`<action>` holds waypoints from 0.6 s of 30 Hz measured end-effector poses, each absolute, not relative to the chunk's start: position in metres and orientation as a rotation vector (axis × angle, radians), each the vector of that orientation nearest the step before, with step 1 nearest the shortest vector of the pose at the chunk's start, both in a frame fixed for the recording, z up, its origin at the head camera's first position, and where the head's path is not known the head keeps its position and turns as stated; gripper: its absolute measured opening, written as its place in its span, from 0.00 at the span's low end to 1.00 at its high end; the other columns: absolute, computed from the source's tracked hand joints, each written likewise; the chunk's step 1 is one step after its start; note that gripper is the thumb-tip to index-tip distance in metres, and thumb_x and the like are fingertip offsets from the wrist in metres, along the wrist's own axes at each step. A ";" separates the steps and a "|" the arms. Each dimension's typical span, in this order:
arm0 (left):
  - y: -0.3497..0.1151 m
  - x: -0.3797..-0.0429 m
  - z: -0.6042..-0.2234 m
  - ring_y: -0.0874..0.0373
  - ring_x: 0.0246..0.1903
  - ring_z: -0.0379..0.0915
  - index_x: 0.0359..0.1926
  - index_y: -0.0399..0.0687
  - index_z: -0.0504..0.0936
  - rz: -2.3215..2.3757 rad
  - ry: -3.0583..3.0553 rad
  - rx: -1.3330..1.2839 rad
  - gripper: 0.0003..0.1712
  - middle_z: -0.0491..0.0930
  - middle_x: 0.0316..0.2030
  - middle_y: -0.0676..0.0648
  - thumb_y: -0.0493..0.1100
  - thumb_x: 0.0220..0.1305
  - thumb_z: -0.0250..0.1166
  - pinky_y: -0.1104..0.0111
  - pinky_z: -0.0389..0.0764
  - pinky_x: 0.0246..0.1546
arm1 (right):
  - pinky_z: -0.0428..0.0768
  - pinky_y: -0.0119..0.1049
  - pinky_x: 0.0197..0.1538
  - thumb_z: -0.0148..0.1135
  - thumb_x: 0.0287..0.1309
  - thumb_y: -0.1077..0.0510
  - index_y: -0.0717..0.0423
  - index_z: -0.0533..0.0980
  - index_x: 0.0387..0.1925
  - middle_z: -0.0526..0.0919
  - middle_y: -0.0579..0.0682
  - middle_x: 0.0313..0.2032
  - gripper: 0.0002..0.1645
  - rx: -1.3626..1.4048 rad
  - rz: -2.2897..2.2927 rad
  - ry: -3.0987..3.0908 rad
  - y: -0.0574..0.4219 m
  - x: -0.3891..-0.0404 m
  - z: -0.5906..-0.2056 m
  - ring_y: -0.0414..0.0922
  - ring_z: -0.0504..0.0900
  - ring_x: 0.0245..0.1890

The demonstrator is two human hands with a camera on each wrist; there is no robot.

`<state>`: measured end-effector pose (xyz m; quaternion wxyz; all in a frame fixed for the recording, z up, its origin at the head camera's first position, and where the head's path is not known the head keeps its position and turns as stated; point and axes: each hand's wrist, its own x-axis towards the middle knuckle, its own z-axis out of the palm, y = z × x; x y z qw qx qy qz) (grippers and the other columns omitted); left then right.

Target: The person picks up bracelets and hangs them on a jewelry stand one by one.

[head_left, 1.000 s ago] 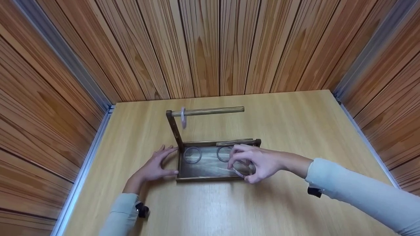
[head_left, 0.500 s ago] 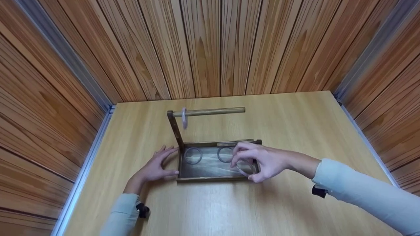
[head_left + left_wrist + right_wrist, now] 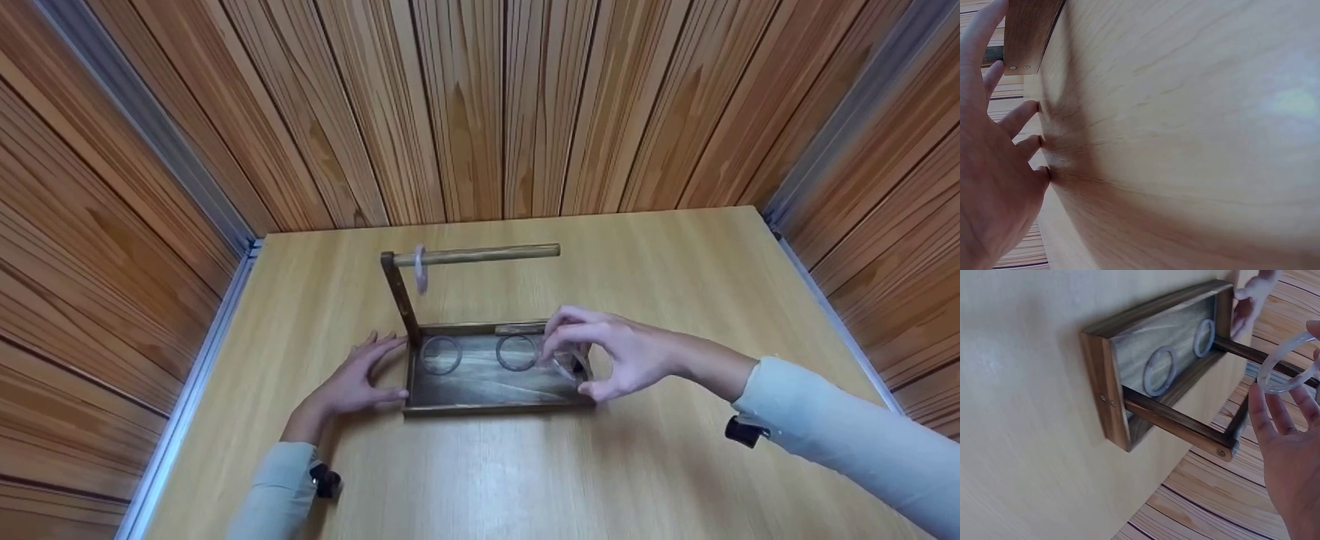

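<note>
My right hand (image 3: 622, 349) pinches a pale translucent bangle (image 3: 1265, 374) between thumb and fingers, above the right end of a dark wooden tray stand (image 3: 480, 409). Two more bangles lie flat in the tray: a left one (image 3: 441, 355) and a middle one (image 3: 516, 353). Another bangle (image 3: 421, 270) hangs on the stand's upper bar (image 3: 495, 253), near its post. My left hand (image 3: 360, 379) rests at the tray's left end, fingers spread, thumb tip against the near corner; in the left wrist view its fingertips meet the tabletop.
The stand sits mid-table on a light wooden tabletop (image 3: 480, 480). A tall post (image 3: 400, 296) rises at its left; a lower bar (image 3: 519, 328) runs along the back right, partly behind my right hand. Plank-patterned walls (image 3: 472, 112) enclose the back and sides.
My right hand has moved right and slightly away from me with the bangle, over the tray's right end. The left hand and the other bangles stay put.
</note>
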<state>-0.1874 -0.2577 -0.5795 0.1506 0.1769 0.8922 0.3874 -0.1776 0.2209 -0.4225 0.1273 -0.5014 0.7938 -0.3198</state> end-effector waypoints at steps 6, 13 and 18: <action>-0.258 -0.187 -0.580 0.27 0.92 0.32 0.88 0.59 0.66 1.119 2.570 0.521 0.55 0.54 0.90 0.32 0.59 0.66 0.82 0.25 0.30 0.88 | 0.90 0.32 0.46 0.78 0.52 0.67 0.46 0.83 0.65 0.79 0.54 0.64 0.38 -1.524 -1.024 2.312 0.220 -0.185 -0.417 0.36 0.81 0.44; -0.257 -0.187 -0.579 0.28 0.92 0.31 0.88 0.60 0.66 1.111 2.568 0.511 0.55 0.53 0.91 0.33 0.59 0.67 0.82 0.25 0.30 0.88 | 0.92 0.40 0.44 0.78 0.51 0.66 0.47 0.84 0.64 0.80 0.54 0.62 0.36 -1.513 -1.103 2.361 0.225 -0.189 -0.417 0.35 0.81 0.48; -0.256 -0.187 -0.578 0.27 0.92 0.31 0.88 0.59 0.66 1.106 2.564 0.513 0.56 0.53 0.91 0.33 0.60 0.67 0.82 0.25 0.30 0.88 | 0.89 0.39 0.45 0.79 0.49 0.65 0.49 0.84 0.63 0.81 0.54 0.61 0.36 -1.501 -1.163 2.407 0.228 -0.193 -0.417 0.41 0.82 0.46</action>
